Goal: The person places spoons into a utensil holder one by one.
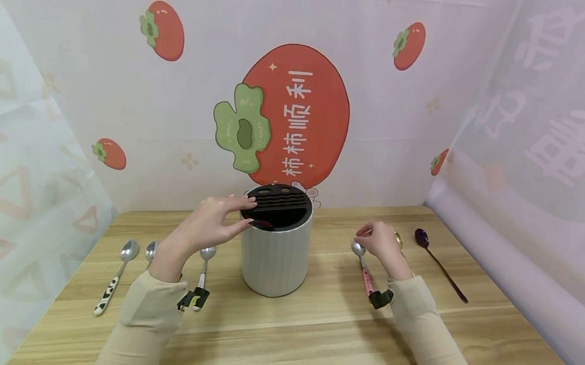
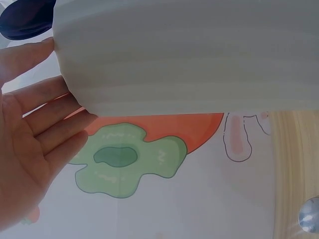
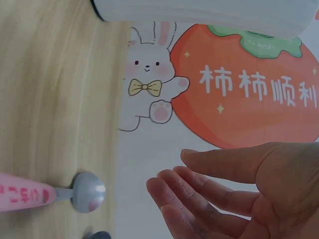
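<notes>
A white utensil holder (image 1: 274, 265) with a slotted black top stands on the table. My left hand (image 1: 210, 216) reaches over its left rim, fingers fairly straight and fingertips at the edge. Close to the left thumb, the dark purple bowl of a spoon (image 2: 26, 19) sticks out above the rim; the rest of that spoon is hidden inside the holder. My right hand (image 1: 381, 245) hovers over a pink-handled spoon (image 1: 366, 276), near its metal bowl. In the right wrist view its fingers are loosely bent, thumb apart from them, with nothing between.
A dark purple spoon (image 1: 443, 267) lies at the right, and a gold spoon (image 1: 398, 239) is mostly hidden behind the right hand. On the left lie a cow-print-handled spoon (image 1: 117, 275), a spoon (image 1: 151, 249) partly under the left arm, and a white-handled spoon (image 1: 204, 269).
</notes>
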The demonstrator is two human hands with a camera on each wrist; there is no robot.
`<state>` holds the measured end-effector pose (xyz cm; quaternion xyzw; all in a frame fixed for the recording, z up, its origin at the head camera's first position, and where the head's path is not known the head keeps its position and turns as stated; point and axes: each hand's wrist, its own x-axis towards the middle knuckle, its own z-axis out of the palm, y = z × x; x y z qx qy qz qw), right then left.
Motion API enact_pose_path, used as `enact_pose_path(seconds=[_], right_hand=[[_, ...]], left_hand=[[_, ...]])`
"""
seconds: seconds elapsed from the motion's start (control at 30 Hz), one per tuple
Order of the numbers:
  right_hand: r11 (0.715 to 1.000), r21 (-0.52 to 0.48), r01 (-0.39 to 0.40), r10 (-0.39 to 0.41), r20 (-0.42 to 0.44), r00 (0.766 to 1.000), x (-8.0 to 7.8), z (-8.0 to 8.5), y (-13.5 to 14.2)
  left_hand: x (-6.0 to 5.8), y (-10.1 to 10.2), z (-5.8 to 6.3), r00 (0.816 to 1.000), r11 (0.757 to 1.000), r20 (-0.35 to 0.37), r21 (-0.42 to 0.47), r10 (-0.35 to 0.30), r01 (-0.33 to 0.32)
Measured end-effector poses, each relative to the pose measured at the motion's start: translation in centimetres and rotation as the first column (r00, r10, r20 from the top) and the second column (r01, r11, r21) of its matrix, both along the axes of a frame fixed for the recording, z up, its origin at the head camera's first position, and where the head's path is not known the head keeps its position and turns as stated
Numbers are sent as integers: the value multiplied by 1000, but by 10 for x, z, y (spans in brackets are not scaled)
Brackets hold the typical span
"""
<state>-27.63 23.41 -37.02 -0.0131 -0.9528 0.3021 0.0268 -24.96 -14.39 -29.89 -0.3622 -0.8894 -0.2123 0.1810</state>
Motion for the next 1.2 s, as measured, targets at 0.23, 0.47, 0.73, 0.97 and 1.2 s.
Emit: enact_pose_path(seconds=[0.23, 0.47, 0.73, 0.97, 1.2], right_hand=[[1000, -26, -7, 7, 25, 1000, 0, -12, 7], [1000, -29, 2, 0, 60, 998, 0, -21, 14], [999, 50, 16, -20, 88, 996, -1, -28, 16], [997, 78, 26, -37, 146, 989, 1, -34, 18], [997, 72, -1, -11, 170, 985, -1, -42, 18]], left_hand=[[-1, 0, 0, 1000, 1000, -11, 0, -2, 2], [0, 1, 0, 1000, 1000, -14, 1, -2, 2], [0, 1, 0, 1000, 1000, -13, 4, -9, 9], [1, 1, 1, 1000, 1000, -6, 3, 0, 0], [2, 1, 2, 1000, 1000, 9, 0, 2, -2]])
